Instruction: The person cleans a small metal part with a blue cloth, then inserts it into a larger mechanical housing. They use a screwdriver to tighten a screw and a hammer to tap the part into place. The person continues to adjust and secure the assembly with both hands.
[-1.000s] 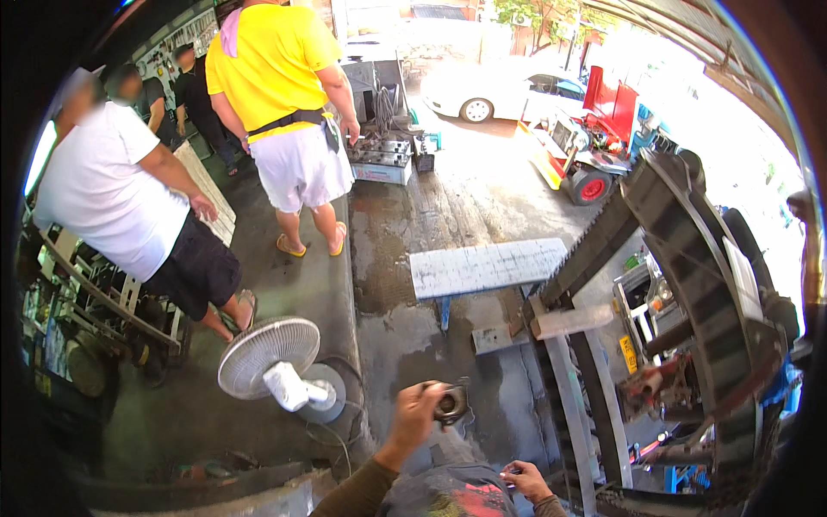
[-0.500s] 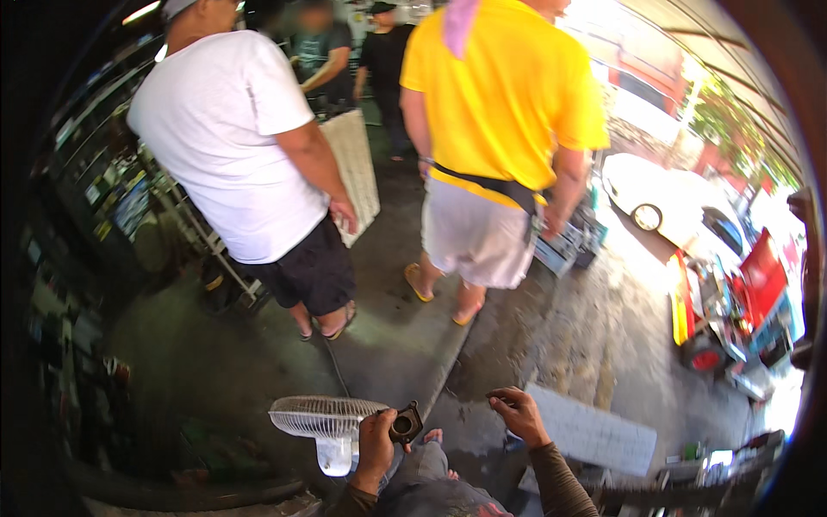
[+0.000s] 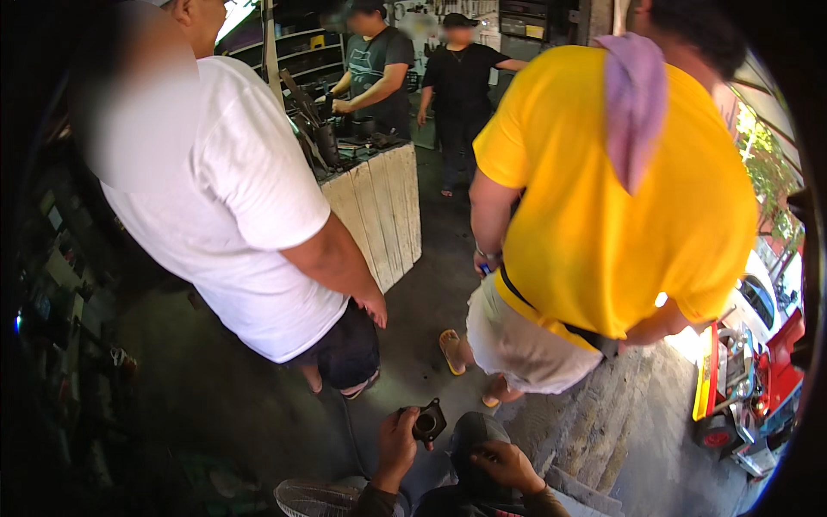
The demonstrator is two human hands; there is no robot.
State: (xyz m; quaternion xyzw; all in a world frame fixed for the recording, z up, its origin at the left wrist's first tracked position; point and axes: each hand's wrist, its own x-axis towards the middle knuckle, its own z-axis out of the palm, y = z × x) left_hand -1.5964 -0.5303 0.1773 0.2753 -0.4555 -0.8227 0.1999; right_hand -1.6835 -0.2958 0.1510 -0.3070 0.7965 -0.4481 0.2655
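Note:
My left hand (image 3: 396, 450) grips a dark metal flange-like part (image 3: 438, 416) with a round bore and lobed corners, held up at the bottom middle. The fingers wrap its left side. Beside it on the right, my right hand (image 3: 510, 468) is in front of my knee with its fingers curled in. Whatever that hand may hold is hidden. The two hands are apart.
A white fan (image 3: 312, 498) stands low by my left forearm. Ahead are a person in a white shirt (image 3: 250, 181) and one in a yellow shirt (image 3: 594, 215). Beyond stands a wooden workbench (image 3: 379, 211), with two more people. A red machine (image 3: 775, 370) is at right.
My view has tilted up and I am closer to the two people. My right hand has come in toward the left one. The left still holds the metal part.

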